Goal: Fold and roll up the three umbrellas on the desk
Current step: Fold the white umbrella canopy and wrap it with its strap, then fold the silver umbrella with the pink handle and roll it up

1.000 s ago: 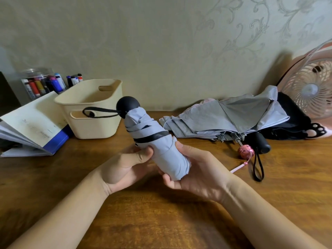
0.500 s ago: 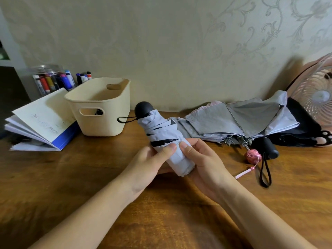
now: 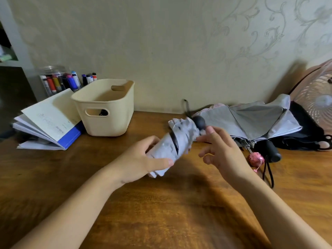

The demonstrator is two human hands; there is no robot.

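Observation:
A small grey umbrella (image 3: pixel 177 141), rolled up with a black strap round it and a round black handle, tilts above the desk with the handle pointing up to the right. My left hand (image 3: pixel 142 159) grips its lower end. Just right of it my right hand (image 3: pixel 221 150) is off the fabric, fingers spread, the fingertips close to the handle. At the back right lies a grey umbrella (image 3: pixel 251 121), loosely folded, with a pink knob handle (image 3: pixel 256 159). Beside and behind it sits a black umbrella (image 3: pixel 305 135) with a black handle (image 3: pixel 272 151).
A cream plastic bin (image 3: pixel 107 108) stands at the back left on the wooden desk (image 3: pixel 161 212). Left of it an open book (image 3: pixel 48 123) leans, with a jar of markers (image 3: pixel 59 81) behind. A pink fan (image 3: pixel 318 97) stands at the far right.
The rolled umbrella has swung so that its handle points to the right instead of the left. My right hand has let go of it; my left hand now holds it alone.

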